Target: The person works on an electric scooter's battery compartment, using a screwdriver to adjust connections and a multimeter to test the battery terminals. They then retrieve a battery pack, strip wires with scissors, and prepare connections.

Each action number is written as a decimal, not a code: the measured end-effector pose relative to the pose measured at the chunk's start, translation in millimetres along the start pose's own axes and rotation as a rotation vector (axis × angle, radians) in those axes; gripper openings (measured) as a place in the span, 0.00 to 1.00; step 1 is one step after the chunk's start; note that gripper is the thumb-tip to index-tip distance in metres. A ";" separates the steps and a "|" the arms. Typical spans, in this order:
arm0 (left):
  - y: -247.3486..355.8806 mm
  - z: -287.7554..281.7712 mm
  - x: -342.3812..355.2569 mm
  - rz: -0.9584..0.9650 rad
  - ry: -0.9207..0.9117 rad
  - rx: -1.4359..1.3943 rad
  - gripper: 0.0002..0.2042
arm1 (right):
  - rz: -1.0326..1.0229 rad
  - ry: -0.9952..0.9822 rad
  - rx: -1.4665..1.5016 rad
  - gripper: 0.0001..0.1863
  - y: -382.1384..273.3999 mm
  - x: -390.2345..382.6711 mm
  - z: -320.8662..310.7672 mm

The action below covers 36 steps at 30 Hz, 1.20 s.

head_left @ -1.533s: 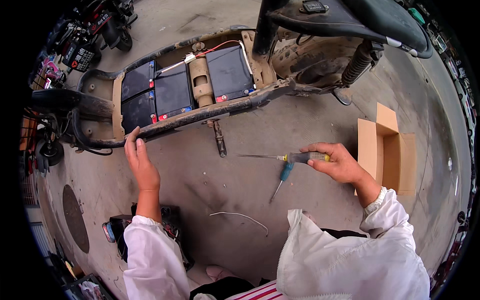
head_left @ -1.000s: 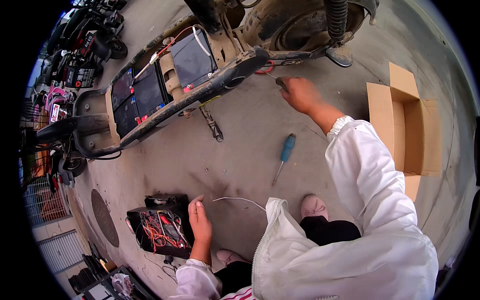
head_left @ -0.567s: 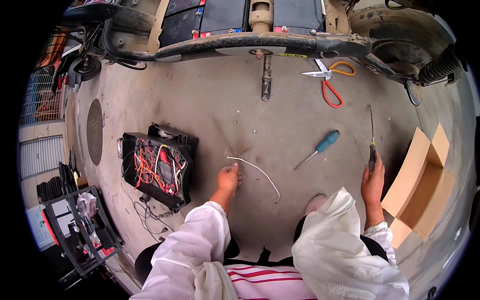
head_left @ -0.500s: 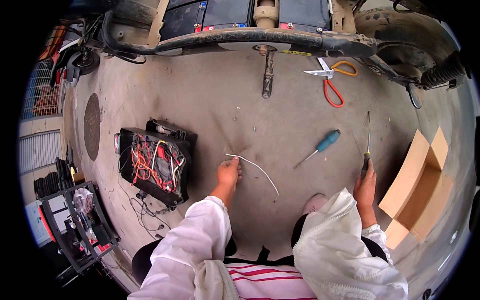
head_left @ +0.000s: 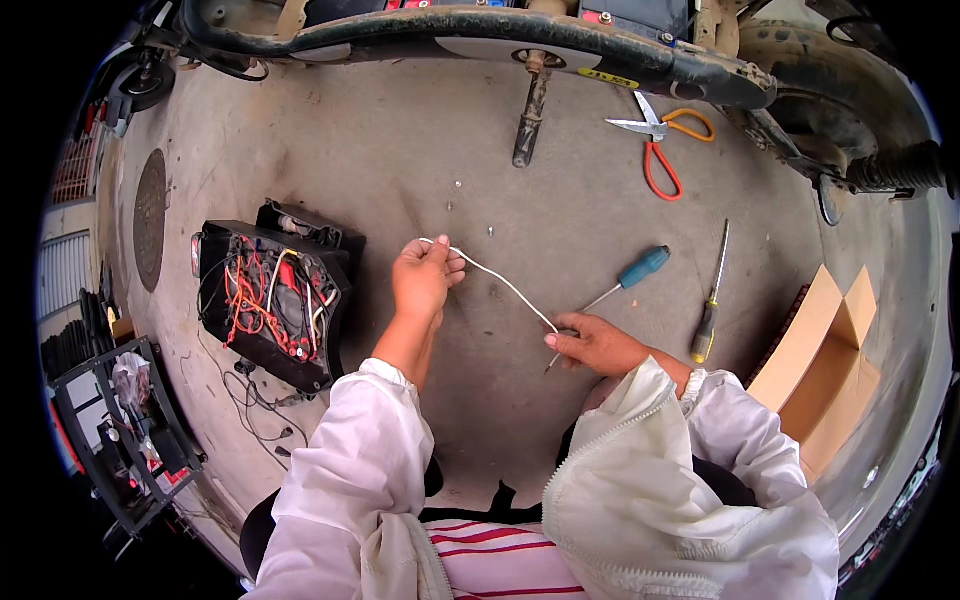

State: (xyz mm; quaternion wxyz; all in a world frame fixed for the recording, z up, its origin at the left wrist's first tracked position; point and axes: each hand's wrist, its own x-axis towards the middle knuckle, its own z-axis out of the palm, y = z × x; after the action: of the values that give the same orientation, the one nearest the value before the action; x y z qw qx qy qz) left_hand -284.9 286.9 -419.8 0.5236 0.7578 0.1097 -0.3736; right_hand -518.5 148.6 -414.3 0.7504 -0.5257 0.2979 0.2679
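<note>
A white wire (head_left: 505,279) stretches between my two hands above the concrete floor. My left hand (head_left: 424,283) pinches it close to its upper end, thumb against fingers. Its lower end sits between the thumb and fingers of my right hand (head_left: 598,345), with a short dark tip poking out below. Just past my right hand lies a teal-handled screwdriver (head_left: 643,268), its shaft tip hidden by the hand. A second screwdriver (head_left: 709,318), with a black and yellow handle, rests on the floor farther right.
Orange-and-red-handled scissors (head_left: 657,130) lie open beneath the muddy vehicle frame (head_left: 440,45). At left sits a black case (head_left: 275,300) full of tangled wires. An open cardboard box (head_left: 815,365) stands at right, a tool cart (head_left: 130,440) at far left. Small screws (head_left: 490,231) dot the floor.
My right hand has let go of the black-and-yellow screwdriver, now on the floor, and moved left to grip the wire's lower end. My left hand has risen slightly with the wire.
</note>
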 end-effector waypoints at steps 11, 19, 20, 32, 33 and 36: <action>16.2 -35.6 11.5 0.080 0.084 -0.098 0.10 | 0.030 -0.244 0.701 0.19 -17.3 -24.6 5.6; 25.9 -30.5 13.8 0.044 0.070 -0.222 0.12 | 0.053 -0.168 0.587 0.21 -35.6 -33.3 12.8; 26.7 -31.2 13.7 0.038 0.073 -0.231 0.13 | 0.037 -0.163 0.572 0.20 -34.6 -32.5 13.8; 47.8 -17.2 -9.3 0.102 -0.451 -0.426 0.13 | -0.243 -0.057 -0.039 0.13 14.1 -4.2 21.5; 48.7 -13.6 -12.7 0.123 -0.498 -0.394 0.13 | -0.195 -0.091 -0.106 0.13 12.4 -3.8 18.6; 55.2 -7.2 -25.5 0.191 -0.627 -0.293 0.12 | -0.204 -0.043 -0.330 0.14 -3.2 -3.5 1.8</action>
State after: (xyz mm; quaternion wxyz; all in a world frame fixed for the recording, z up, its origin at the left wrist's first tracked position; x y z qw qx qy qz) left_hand -268.6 275.4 -361.9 0.6673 0.5302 -0.0754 -0.5176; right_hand -518.3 149.1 -409.2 0.6834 -0.6634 0.1787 0.2468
